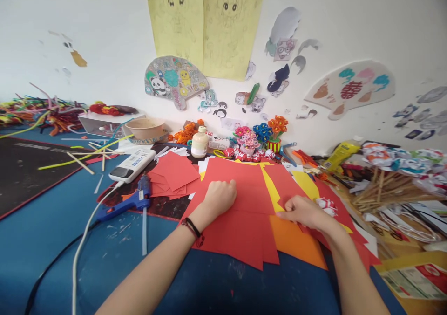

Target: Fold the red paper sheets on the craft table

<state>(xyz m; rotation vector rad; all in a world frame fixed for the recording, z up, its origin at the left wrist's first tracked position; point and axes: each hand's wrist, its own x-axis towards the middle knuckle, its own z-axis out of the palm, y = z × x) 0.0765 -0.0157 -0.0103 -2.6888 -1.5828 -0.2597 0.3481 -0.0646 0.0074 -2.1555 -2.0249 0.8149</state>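
Observation:
Large red paper sheets (240, 231) lie overlapping on the blue table, with an orange sheet (296, 243) and yellow sheets partly under them. My left hand (220, 197), with a dark bracelet at the wrist, rests on the red paper with its fingers curled; whether something is pinched in it is hidden. Over the right edge of the red sheets, my right hand (300, 210) has its fingers bent together at the paper by the orange sheet. What its fingertips hold is too small to make out. A stack of smaller red squares (176, 170) lies left of my left hand.
A blue glue gun (131, 201) and a white power strip (132, 166) with cables lie to the left. Behind the paper stand a glue bottle (200, 142), paper flowers (261, 132) and a bowl (145, 129). Wooden sticks (380, 189) with wrapped tops lie at the right.

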